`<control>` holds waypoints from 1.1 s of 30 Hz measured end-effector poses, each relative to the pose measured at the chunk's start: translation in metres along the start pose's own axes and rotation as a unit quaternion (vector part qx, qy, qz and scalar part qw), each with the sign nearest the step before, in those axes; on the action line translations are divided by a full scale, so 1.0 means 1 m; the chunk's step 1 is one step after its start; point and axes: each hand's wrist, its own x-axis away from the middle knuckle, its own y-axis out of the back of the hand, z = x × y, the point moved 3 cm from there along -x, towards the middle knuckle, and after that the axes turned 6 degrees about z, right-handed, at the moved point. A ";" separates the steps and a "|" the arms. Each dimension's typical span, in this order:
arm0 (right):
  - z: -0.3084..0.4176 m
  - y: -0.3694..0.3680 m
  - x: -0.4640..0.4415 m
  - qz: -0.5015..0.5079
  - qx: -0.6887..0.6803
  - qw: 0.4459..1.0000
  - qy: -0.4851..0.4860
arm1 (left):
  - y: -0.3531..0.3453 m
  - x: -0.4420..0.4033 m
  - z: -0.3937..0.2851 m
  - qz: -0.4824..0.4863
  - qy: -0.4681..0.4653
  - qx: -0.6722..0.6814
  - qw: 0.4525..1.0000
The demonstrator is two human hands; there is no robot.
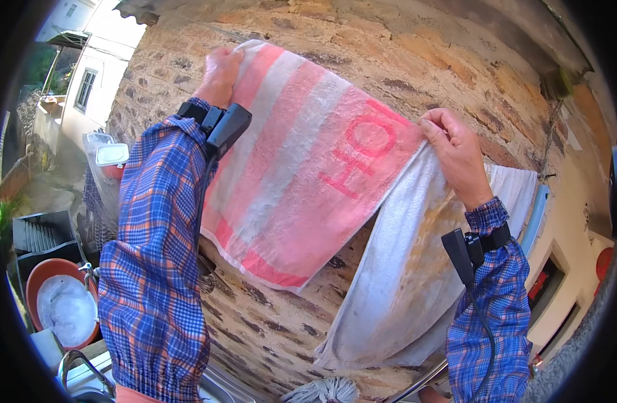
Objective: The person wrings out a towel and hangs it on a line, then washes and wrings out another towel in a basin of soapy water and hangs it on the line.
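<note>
A pink and white striped towel [288, 154] with red lettering is spread out in front of a stone wall. My left hand [221, 72] is closed on its upper left corner. At the towel's right corner, my right hand [456, 153] pinches the cloth between thumb and fingers. A white towel [402, 262] with brownish stains hangs just below and to the right of my right hand, partly behind the pink towel. Both of my wrists carry black devices over plaid sleeves.
A brown basin [32, 295] of foamy water stands at the lower left, near a metal faucet [87, 366]. Above it is a black rack [43, 235]. A mop head [322, 391] shows at the bottom. The stone wall [402, 54] rises behind the towels.
</note>
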 end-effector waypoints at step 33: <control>-0.024 0.072 0.013 0.138 0.326 0.934 -0.055 | -0.154 0.154 -0.085 0.337 -0.394 -0.325 0.791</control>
